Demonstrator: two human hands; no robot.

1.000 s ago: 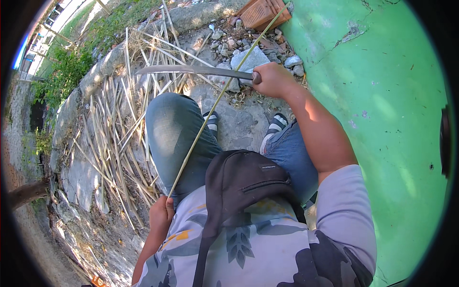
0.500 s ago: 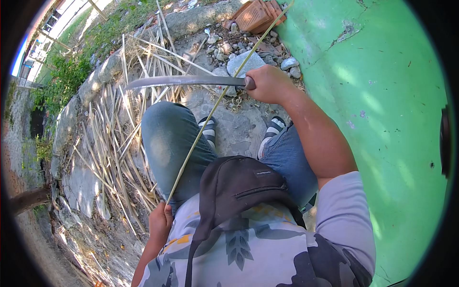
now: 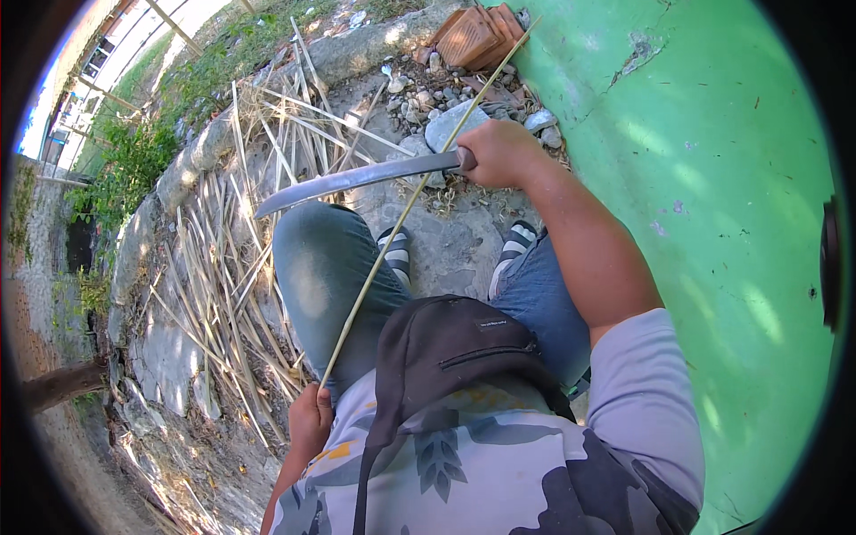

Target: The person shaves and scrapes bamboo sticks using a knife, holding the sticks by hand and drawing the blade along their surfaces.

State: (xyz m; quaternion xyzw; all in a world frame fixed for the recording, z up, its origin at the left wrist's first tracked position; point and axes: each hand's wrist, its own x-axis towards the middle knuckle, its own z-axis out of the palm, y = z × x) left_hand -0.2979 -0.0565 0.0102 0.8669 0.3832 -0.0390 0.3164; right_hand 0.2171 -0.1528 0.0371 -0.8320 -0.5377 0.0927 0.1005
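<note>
Since the earlier frame, the machete (image 3: 352, 181) had swung: its tip had dropped from almost level to a downward slant toward the left knee (image 3: 319, 254), and more of the flat showed. I noted little other change.

Nearest to the camera I recorded a patterned shirt (image 3: 446, 464) and a black bag (image 3: 455, 343) across the lap. The left grip (image 3: 309, 421), low beside the shirt, was closed around the lower end of a thin pale strip (image 3: 361, 292). That strip ran diagonally up past the left knee, its far end near some terracotta tiles (image 3: 477, 37). The right grip (image 3: 496, 156) was clenched on the machete's handle, blade pointing left. Blade and strip crossed in view close to the handle; whether they touched, I could not tell.

Beyond the knees, two striped sandals (image 3: 395, 254) stood on rough ground. I logged a heap of loose strips (image 3: 218, 294) to the left, a pale block (image 3: 455, 125) among rubble ahead, a green floor (image 3: 704, 169) to the right and a leafy bush (image 3: 134, 147) farther off.
</note>
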